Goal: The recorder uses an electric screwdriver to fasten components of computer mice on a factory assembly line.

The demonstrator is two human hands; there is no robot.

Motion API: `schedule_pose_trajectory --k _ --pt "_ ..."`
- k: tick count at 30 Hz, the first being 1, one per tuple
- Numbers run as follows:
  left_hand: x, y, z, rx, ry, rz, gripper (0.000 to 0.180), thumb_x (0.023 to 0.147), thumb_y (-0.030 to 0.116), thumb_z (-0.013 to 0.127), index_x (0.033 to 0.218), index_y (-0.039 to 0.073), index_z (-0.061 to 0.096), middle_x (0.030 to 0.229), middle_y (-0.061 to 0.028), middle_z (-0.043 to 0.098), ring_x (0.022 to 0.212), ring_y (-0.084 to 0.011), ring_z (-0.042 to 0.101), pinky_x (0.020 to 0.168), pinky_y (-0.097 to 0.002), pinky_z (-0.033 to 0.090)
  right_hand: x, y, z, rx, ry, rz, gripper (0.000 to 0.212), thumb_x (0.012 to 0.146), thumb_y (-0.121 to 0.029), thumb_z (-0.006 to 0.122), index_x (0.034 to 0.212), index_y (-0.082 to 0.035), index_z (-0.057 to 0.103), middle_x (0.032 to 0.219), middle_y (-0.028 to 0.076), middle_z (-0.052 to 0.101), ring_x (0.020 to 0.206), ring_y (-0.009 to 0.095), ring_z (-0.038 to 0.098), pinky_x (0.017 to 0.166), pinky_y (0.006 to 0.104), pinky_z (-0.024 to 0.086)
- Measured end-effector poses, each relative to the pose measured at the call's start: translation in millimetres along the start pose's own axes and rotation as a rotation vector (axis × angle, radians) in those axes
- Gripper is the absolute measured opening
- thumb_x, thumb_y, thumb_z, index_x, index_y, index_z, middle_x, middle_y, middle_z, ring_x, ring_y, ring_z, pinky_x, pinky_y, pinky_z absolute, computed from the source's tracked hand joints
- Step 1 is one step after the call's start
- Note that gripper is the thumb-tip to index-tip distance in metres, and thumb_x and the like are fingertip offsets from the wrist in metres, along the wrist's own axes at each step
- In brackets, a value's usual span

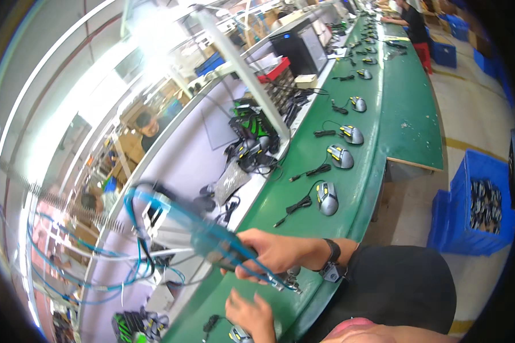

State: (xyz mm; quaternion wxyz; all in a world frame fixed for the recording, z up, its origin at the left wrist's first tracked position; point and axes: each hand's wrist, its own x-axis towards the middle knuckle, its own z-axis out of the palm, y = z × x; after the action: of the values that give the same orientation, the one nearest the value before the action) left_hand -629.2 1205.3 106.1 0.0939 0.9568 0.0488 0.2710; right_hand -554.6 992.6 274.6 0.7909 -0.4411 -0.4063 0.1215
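- Head view: the right hand [269, 251] is curled shut around a dark-handled tool [234, 260] with blue hoses [171, 214] running from it, held just above the green conveyor belt [360, 171]; a dark watch sits on that wrist.
- The left hand [250, 314] lies lower, fingers bent down and resting on a grey computer mouse [240, 334] at the bottom edge of the belt; how firmly it grips cannot be told.
- A blue plastic crate [469, 206] stands on the floor to the right of the belt, well apart from the hands, filled with dark mice heaped loosely.
- More blue crates [443, 54] stand far up the aisle near another person in a dark top; what they hold cannot be made out.
- A red tray [276, 70] sits on the white shelf beside the belt, next to a black box-shaped unit [300, 48]; its contents are not visible.
- A small pale carton [306, 80] lies just below the red tray, at the belt's edge.
- A row of grey mice with yellow wheels [327, 198] runs up the belt, each with its black cable bundled to its left.
- A heap of black-and-green mice [252, 134] rests on the white shelf, and a clear bag of dark parts [230, 180] lies beneath it.
- Brown cardboard cartons [133, 147] are stacked beyond the shelf, by another person.
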Motion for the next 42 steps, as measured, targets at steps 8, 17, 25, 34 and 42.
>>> schedule_pose_trajectory --k 8,17,25,34,42 --pt "-57.0 -65.5 -53.7 0.362 -0.436 -0.259 0.077 0.085 0.060 0.060 0.144 0.014 0.040 0.123 -0.0239 0.050 0.110 -0.0456 0.051 0.087 -0.0574 0.047 15.4 28.5 -5.3 -0.065 -0.108 -0.070 0.031 0.094 -0.029 0.067 0.107 -0.003 0.058 0.082 -0.002 0.060 0.063 0.003 0.051 0.051 0.0210 0.044" --pt "-29.8 -114.2 -34.4 0.278 -0.908 -0.349 0.071 0.086 0.047 0.061 0.140 0.006 0.042 0.135 -0.0201 0.050 0.115 -0.0436 0.054 0.094 -0.0542 0.046 19.6 41.1 3.3 -0.072 -0.118 -0.029 0.028 0.092 -0.027 0.068 0.106 -0.003 0.060 0.087 0.001 0.061 0.075 0.006 0.054 0.063 0.0245 0.046" --pt "-28.2 -119.2 -22.0 0.144 -0.554 -0.210 0.043 0.087 0.029 0.065 0.120 0.004 0.054 0.106 -0.0149 0.062 0.091 -0.0343 0.059 0.082 -0.0442 0.048 17.0 29.2 0.1 -0.108 -0.135 -0.024 0.025 0.092 -0.025 0.069 0.104 -0.004 0.061 0.082 -0.001 0.062 0.064 0.004 0.053 0.053 0.0227 0.044" --pt "26.1 -65.9 50.8 -1.650 -0.419 -0.571 0.048 0.088 0.014 0.060 0.132 0.001 0.046 0.112 -0.0110 0.061 0.096 -0.0236 0.064 0.085 -0.0375 0.055 24.7 51.6 -0.4 -0.024 -0.109 -0.110 0.024 0.090 -0.009 0.066 0.111 -0.002 0.057 0.079 0.002 0.063 0.064 0.007 0.059 0.056 0.0231 0.049" --pt "-1.7 -52.3 60.5 -1.789 -0.466 -0.730 0.032 0.092 0.016 0.054 0.118 -0.001 0.048 0.109 -0.0198 0.062 0.082 -0.0342 0.068 0.066 -0.0491 0.060 27.2 59.7 -2.6 -0.141 0.174 0.000 0.024 0.089 -0.016 0.072 0.103 -0.003 0.059 0.070 -0.001 0.058 0.053 0.005 0.053 0.045 0.0220 0.042"
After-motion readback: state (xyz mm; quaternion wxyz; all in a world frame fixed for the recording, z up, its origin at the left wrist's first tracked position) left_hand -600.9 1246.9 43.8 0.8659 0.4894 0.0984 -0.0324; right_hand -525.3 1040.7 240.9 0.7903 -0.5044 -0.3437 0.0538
